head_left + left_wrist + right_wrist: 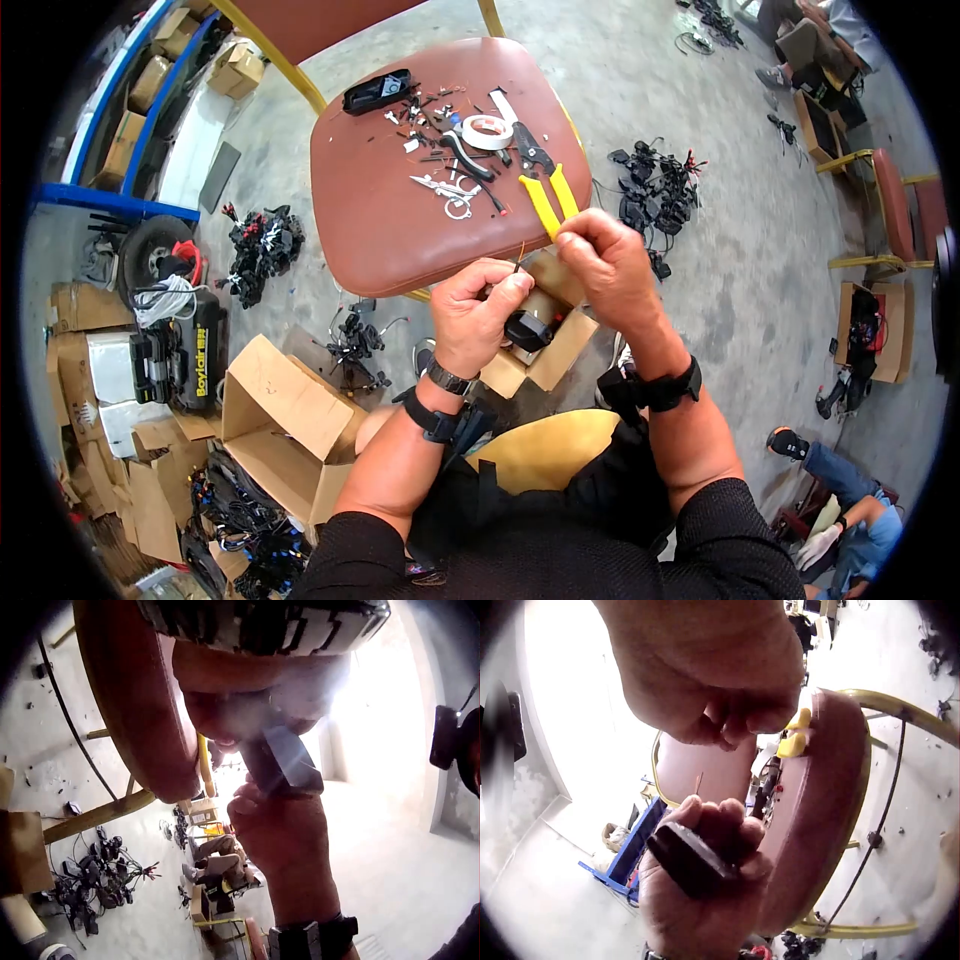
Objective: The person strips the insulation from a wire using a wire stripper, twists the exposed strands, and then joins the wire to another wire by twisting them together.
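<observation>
In the head view my left hand (470,315) grips a small black plastic housing (527,331) and pinches its thin wire (521,258), whose fine orange-brown end points up past the fingertips. The left wrist view shows the housing (289,761) as a dark block with a flat face. My right hand (608,265) is to the right of it, fingers curled and thumb against the forefinger, with nothing visible between them. Just beyond the right fingertips are the yellow handles of wire strippers (547,195), which lie on the red-brown chair seat (370,220).
On the seat are a white tape roll (487,132), small scissors (452,193), black-handled pliers (466,158), a black tray (377,91) and scraps. An open carton (560,345) stands below the seat edge. Tangled black cabled units (655,190) lie on the floor; another person (862,535) sits at right.
</observation>
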A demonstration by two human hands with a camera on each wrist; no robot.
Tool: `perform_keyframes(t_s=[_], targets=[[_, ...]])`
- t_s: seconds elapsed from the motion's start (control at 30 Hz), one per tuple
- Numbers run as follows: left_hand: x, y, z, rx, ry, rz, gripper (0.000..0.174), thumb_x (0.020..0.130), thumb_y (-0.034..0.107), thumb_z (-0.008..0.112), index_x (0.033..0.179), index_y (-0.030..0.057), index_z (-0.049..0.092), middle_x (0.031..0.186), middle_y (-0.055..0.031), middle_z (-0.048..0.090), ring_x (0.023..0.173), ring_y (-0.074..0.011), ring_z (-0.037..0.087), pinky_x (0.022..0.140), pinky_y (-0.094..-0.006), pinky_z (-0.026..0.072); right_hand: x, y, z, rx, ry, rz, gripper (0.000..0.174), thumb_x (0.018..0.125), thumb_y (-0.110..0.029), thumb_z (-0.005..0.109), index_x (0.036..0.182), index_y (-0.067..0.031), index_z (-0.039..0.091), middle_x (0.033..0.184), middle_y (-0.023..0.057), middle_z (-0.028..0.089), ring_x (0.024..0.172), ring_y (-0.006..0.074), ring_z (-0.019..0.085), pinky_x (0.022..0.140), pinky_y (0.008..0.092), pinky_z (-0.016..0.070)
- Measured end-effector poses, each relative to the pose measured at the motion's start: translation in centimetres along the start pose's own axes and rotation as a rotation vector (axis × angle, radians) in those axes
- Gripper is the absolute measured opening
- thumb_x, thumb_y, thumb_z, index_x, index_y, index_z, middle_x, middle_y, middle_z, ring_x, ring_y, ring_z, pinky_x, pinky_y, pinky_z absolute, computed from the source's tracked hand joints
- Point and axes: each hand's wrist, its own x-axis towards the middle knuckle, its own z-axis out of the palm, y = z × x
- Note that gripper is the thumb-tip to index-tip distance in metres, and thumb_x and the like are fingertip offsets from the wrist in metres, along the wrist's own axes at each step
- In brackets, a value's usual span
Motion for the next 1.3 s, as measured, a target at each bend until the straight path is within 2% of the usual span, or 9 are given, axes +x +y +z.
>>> perform_keyframes(t_s=[0.07, 0.1, 0.2, 0.23, 0.37, 0.47, 0.67, 1.3], targets=[[0.0, 0.1, -0.1, 0.01, -0.004, 0.025, 0.007, 0.092, 0.003, 0.07, 0.09, -0.0016, 0.074, 0.089, -0.006, 0.073, 0.08, -0.011, 0.065, 0.073, -0.0256, 0.0516, 0.1, -0.8, -0.3, -0.008, 0.094, -0.051, 0.009, 0.097, -0.008, 0.065, 0.097, 0.0, 0.066, 0.079, -0.0017, 0.062, 0.074, 0.0054, 0.054, 0.065, 0.0254, 0.0475], [0.0, 0.1, -0.1, 0.018, 0.001, 0.015, 0.006, 0.092, 0.003, 0.07, 0.09, -0.0018, 0.074, 0.089, -0.006, 0.073, 0.08, -0.011, 0.065, 0.073, -0.0256, 0.0517, 0.1, -0.8, -0.1, -0.004, 0.107, -0.088, 0.006, 0.095, -0.005, 0.067, 0.098, -0.0002, 0.065, 0.082, 0.0019, 0.063, 0.073, 0.0075, 0.055, 0.065, 0.0264, 0.0478], [-0.1, 0.0, -0.1, 0.037, 0.005, 0.0, 0.006, 0.092, 0.002, 0.07, 0.09, -0.0023, 0.073, 0.09, -0.0062, 0.073, 0.081, -0.011, 0.065, 0.074, -0.0257, 0.0519, 0.2, -0.7, 0.4, -0.184, 0.101, -0.377, 0.008, 0.092, -0.003, 0.068, 0.099, -0.0006, 0.065, 0.087, 0.0067, 0.063, 0.075, 0.0127, 0.059, 0.066, 0.0271, 0.0488], [0.0, -0.1, -0.1, 0.037, 0.001, 0.004, 0.006, 0.092, 0.002, 0.07, 0.09, -0.0023, 0.073, 0.09, -0.0063, 0.073, 0.081, -0.0109, 0.065, 0.074, -0.0257, 0.052, 0.0, -1.2, 0.5, -0.213, 0.068, -0.373, 0.009, 0.09, -0.001, 0.069, 0.098, -0.001, 0.066, 0.09, 0.0113, 0.064, 0.079, 0.0212, 0.064, 0.069, 0.0306, 0.0513], [0.0, -0.3, -0.1, 0.059, -0.01, 0.023, 0.006, 0.092, 0.002, 0.07, 0.09, -0.0022, 0.073, 0.091, -0.0064, 0.073, 0.081, -0.0109, 0.065, 0.074, -0.0256, 0.0519, -0.2, -1.3, 1.2, -0.242, 0.004, -0.444, 0.008, 0.087, 0.0, 0.069, 0.095, -0.0016, 0.066, 0.09, 0.0141, 0.065, 0.082, 0.0304, 0.066, 0.073, 0.0384, 0.0538], [0.1, -0.2, 0.1, 0.074, -0.007, 0.066, 0.004, 0.09, 0.002, 0.073, 0.091, -0.0017, 0.071, 0.086, -0.0021, 0.07, 0.077, -0.0068, 0.06, 0.069, -0.0236, 0.0489, -0.2, -1.3, 1.4, -0.27, 0.001, -0.463, 0.009, 0.085, -0.002, 0.07, 0.093, -0.0025, 0.067, 0.088, 0.0132, 0.065, 0.081, 0.0315, 0.065, 0.073, 0.0401, 0.0539], [0.1, 0.1, 0.2, 0.085, -0.01, 0.013, 0.005, 0.089, 0.002, 0.073, 0.091, -0.0022, 0.071, 0.085, -0.002, 0.07, 0.076, -0.007, 0.061, 0.068, -0.0241, 0.0498, 0.0, -1.5, 1.0, -0.343, -0.055, -0.544, 0.01, 0.082, -0.003, 0.071, 0.091, -0.0036, 0.067, 0.085, 0.0114, 0.064, 0.08, 0.0319, 0.065, 0.072, 0.0408, 0.0536], [0.2, -0.2, -0.5, 0.166, -0.048, -0.033, 0.006, 0.085, 0.003, 0.073, 0.085, -0.0022, 0.071, 0.076, -0.0036, 0.07, 0.07, -0.0078, 0.061, 0.065, -0.0266, 0.0511, 0.3, -1.2, 1.0, -0.475, -0.129, -0.657, 0.014, 0.079, -0.002, 0.071, 0.092, -0.0032, 0.066, 0.092, 0.0129, 0.065, 0.083, 0.0349, 0.065, 0.073, 0.0416, 0.0542]])
